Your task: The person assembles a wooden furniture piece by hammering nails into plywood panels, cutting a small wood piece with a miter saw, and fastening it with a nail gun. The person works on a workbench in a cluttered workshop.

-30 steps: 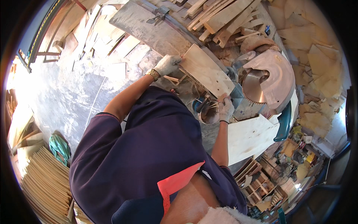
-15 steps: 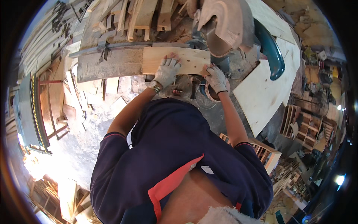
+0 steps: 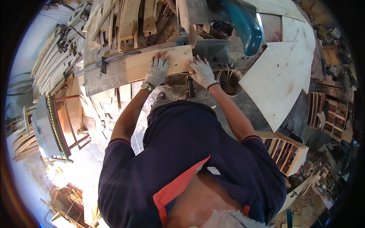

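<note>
A pale wooden board (image 3: 176,60) lies on the grey saw table, its long far edge along the metal fence (image 3: 118,57). My left hand (image 3: 157,73), in a whitish glove with bare fingertips, rests flat on the board with fingers stretched. At the board's right end is my right hand (image 3: 202,73), gloved the same way. Its fingers are spread and its thumb side touches the board's end. Just beyond them stands a mitre saw with a teal handle (image 3: 245,28). Its blade (image 3: 192,36) appears edge-on, close to the board's right end.
A small stop block (image 3: 103,65) sits on the fence, left of the board. Several wood offcuts (image 3: 129,21) are heaped behind the fence. Large pale plywood sheets (image 3: 279,79) lie to the right. A slatted wooden crate (image 3: 283,152) stands by my right elbow.
The board has slid left along the fence, nearer the stop block. My right hand has loosened from the board's near right corner and spread its fingers. The whole view has also shifted.
</note>
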A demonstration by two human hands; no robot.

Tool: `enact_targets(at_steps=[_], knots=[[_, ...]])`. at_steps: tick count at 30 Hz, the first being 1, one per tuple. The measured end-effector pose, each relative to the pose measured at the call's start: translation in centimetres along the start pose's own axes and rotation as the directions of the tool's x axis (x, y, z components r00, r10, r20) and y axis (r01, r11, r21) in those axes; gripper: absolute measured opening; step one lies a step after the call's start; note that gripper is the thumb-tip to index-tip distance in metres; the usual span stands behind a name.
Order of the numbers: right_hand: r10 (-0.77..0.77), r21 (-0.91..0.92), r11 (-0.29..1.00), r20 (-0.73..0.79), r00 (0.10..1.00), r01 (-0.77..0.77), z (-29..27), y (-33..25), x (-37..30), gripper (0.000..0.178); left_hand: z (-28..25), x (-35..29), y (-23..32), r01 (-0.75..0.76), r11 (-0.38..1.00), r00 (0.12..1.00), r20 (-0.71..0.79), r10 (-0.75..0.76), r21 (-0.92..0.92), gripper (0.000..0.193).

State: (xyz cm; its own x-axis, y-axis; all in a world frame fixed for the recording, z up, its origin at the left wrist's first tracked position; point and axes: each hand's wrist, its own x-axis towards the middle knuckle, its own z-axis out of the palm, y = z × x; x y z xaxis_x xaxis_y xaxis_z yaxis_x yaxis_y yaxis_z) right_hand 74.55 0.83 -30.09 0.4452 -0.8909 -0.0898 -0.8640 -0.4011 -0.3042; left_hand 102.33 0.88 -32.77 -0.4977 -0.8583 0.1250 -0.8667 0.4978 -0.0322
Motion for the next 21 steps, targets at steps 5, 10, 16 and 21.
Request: enact_targets(at_steps=[5,10,16,21], knots=[[-0.053,0.081,0.995,-0.095,0.994,0.060,0.8,-0.7,0.3,0.047,-1.3,-0.6,-0.9,0.017,1.000,0.997,0.078,-0.016,-0.003,0.089],[-0.061,0.120,0.990,-0.141,0.988,0.078,2.0,-0.4,0.3,0.048,-2.0,0.2,1.3,0.085,0.992,0.988,0.136,-0.071,-0.097,0.086],[-0.054,0.134,0.988,-0.127,0.990,0.071,2.3,-0.2,0.5,0.053,-0.1,1.5,3.2,0.079,0.997,0.996,-0.051,-0.077,0.024,0.072],[-0.032,0.299,0.950,-0.209,0.977,0.095,-1.6,0.8,-0.1,0.053,0.5,1.3,3.0,0.076,0.996,0.993,-0.092,-0.070,0.056,0.063]])
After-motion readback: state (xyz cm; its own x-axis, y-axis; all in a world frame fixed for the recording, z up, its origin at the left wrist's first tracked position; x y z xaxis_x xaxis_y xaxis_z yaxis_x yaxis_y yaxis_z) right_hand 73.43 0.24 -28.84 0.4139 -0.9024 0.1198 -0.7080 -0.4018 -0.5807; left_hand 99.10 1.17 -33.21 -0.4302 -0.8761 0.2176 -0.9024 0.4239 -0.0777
